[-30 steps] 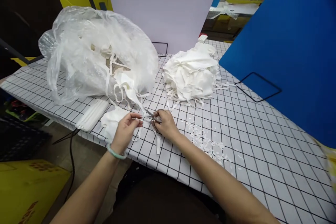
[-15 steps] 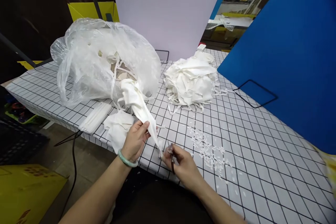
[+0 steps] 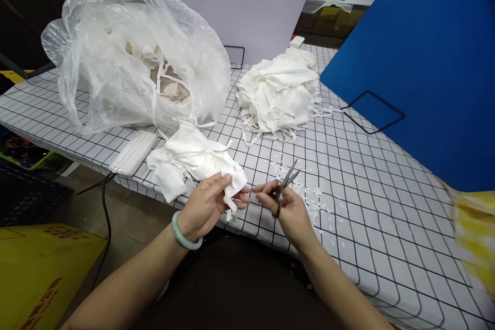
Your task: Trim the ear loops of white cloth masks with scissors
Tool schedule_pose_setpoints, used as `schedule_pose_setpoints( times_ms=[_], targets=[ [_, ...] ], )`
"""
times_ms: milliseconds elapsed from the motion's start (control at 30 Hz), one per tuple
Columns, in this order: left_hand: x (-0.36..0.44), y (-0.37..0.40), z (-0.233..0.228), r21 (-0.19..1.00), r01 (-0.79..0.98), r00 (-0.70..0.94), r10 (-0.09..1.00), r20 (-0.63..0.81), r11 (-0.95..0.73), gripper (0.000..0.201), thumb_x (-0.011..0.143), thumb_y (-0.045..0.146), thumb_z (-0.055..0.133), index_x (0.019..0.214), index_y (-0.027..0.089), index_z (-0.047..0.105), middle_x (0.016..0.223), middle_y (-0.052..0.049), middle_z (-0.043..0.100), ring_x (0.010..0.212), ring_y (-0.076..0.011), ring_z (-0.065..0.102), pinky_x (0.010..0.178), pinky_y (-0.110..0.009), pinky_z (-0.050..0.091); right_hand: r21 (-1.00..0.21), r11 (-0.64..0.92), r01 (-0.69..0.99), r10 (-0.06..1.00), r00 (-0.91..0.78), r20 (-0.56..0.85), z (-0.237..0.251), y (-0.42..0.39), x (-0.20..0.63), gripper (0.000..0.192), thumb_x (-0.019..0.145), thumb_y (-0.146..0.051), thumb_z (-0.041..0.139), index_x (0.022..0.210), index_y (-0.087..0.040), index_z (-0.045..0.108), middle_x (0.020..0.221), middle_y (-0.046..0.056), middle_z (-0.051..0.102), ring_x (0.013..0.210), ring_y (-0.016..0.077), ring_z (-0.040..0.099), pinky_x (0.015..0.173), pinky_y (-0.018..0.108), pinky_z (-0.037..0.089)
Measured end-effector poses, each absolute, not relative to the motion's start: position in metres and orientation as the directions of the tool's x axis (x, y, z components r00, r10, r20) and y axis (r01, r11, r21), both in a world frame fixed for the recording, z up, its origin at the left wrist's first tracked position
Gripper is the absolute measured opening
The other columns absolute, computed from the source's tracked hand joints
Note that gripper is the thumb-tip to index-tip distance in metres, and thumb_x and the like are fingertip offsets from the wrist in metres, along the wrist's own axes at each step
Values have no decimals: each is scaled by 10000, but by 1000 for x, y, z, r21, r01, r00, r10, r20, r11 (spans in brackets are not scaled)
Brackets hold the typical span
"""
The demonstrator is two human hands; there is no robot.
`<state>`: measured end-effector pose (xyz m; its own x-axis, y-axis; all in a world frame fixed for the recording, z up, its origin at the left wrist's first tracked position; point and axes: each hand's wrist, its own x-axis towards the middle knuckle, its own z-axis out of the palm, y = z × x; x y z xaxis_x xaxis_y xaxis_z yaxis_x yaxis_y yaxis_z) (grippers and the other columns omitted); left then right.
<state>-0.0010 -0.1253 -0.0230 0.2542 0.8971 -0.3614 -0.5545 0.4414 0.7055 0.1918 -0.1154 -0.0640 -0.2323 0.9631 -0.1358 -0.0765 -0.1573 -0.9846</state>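
My left hand (image 3: 212,198) pinches a white cloth piece (image 3: 197,152) that has narrow strips hanging from its end. Part of that cloth rests on the table over another crumpled white cloth (image 3: 166,178). In my right hand (image 3: 292,214) is a small pair of scissors (image 3: 286,181), its blades slightly apart and pointing up and away. The right fingertips are close to the left ones, and I cannot tell whether they touch the cloth. Small white clippings (image 3: 315,196) lie scattered beyond the scissors. A heap of white cloth pieces (image 3: 276,93) with strips sits farther back.
A big clear plastic bag (image 3: 104,62) holding more pieces stands at the left. Near the left edge lies a flat white bundle (image 3: 135,153). A blue panel (image 3: 421,87) and a pale panel (image 3: 235,5) rise behind the grid-patterned tablecloth (image 3: 371,201).
The cloth stretched from the bag is now down by my left hand. My right hand has moved right with the scissors, whose blades now point upward. The view has tilted down.
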Motion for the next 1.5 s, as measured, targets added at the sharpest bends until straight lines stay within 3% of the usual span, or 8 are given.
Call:
schedule_pose_setpoints(
  times_ms=[133, 300, 500, 733, 933, 1067, 1300, 1500],
  targets=[
    [-6, -125, -10, 746, -484, 340, 884, -320, 456, 335, 909, 438, 669, 916, 104, 691, 807, -71, 705, 523, -77, 564, 402, -155, 367, -997, -4, -80, 922, -385, 27, -64, -91, 176, 350, 767, -377, 831, 1049, -258, 661, 1263, 65, 661, 1138, 253, 618, 993, 430, 498],
    [-21, -132, -12, 781, -390, 365, 861, -354, 487, 311, 889, 397, 659, 892, 88, 690, 786, -75, 672, 489, -37, 463, 414, -155, 240, -988, 37, -149, 953, -291, 79, -68, -72, 164, 265, 750, -390, 830, 811, -235, 624, 824, 6, 652, 833, 197, 637, 833, 374, 542],
    [-39, -138, -18, 829, -241, 372, 837, -401, 504, 219, 877, 308, 675, 784, 112, 644, 749, -40, 650, 515, -38, 442, 452, -166, 262, -999, 21, -36, 856, -516, 37, -48, -60, 179, 198, 838, -307, 738, 998, -242, 642, 1250, 88, 666, 1098, 250, 630, 901, 405, 513],
    [-53, -147, -12, 907, 53, 594, 717, -365, 418, 305, 929, 384, 619, 788, 118, 671, 670, -32, 638, 472, -50, 405, 470, -206, 282, -961, 250, 119, 321, -946, -34, -34, -31, 137, 280, 666, -43, 649, 890, -201, 704, 966, 15, 703, 922, 198, 650, 788, 308, 518],
    [-49, -150, -25, 629, -471, 417, 784, -460, 619, 374, 851, 429, 620, 949, 85, 727, 671, -17, 541, 488, -54, 390, 473, -204, 261, -932, 362, -36, 767, -557, 319, -10, -28, 123, 69, 797, -202, 621, 840, -236, 580, 886, 16, 625, 885, 198, 611, 824, 364, 509],
    [-44, -144, -15, 649, -520, 401, 830, -388, 555, 189, 803, 294, 707, 762, 111, 686, 653, -6, 514, 523, -65, 426, 492, -201, 281, -833, 554, -13, 817, -182, 547, -13, -52, 129, 115, 823, -202, 625, 890, -270, 560, 912, 21, 594, 930, 216, 597, 874, 399, 504],
    [-42, -145, -28, 777, -321, 385, 824, -415, 541, 250, 870, 370, 705, 894, 127, 760, 690, -8, 496, 600, -85, 406, 538, -209, 306, -941, 245, 233, 915, -375, 146, -70, -88, 174, 147, 741, -146, 639, 865, -222, 622, 833, 10, 609, 780, 179, 579, 727, 316, 483],
    [-21, -141, -23, 987, -161, 201, 980, 5, 28, 296, 978, 361, 577, 881, 172, 783, 1164, -102, 555, 1119, -221, 521, 989, -307, 432, -989, 72, 130, 974, -224, 41, -76, -123, 161, 120, 822, -297, 687, 802, -220, 597, 764, 4, 601, 719, 168, 573, 702, 307, 492]
  ],
)
